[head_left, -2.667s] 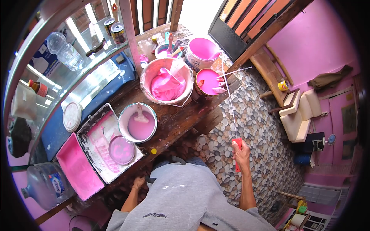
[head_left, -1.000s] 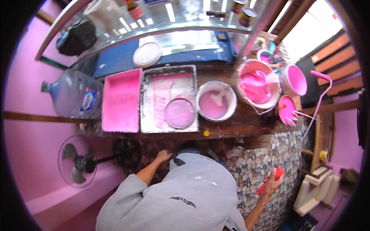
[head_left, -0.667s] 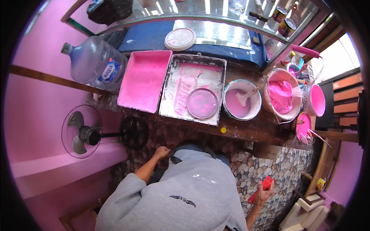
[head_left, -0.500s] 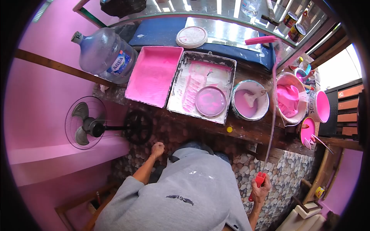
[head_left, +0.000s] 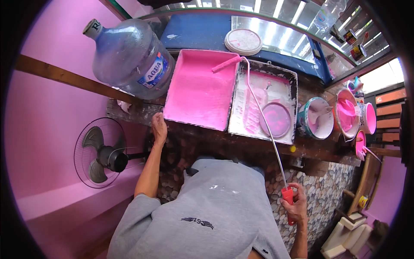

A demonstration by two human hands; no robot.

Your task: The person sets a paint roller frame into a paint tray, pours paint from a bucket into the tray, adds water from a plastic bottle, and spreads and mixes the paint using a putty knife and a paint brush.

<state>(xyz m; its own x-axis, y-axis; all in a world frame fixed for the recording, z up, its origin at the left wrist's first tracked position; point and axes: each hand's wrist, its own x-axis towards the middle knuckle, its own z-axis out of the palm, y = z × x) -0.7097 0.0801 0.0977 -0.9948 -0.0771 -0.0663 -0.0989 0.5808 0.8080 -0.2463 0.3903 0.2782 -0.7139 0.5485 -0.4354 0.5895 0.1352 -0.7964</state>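
Landmark: pink tray (head_left: 196, 95). Just left of it, on the jug (head_left: 123, 60), I read AQUA on a blue label (head_left: 154, 71); on the jug's cap (head_left: 92, 29), a letter R, the rest curving out of sight. Below the tray, on the shirt (head_left: 215, 190): digits I take as 61 between wing marks, possibly inverted. Right, beyond it, bottle (head_left: 331, 14) and cans (head_left: 357, 52): labels too small on my remote feed.
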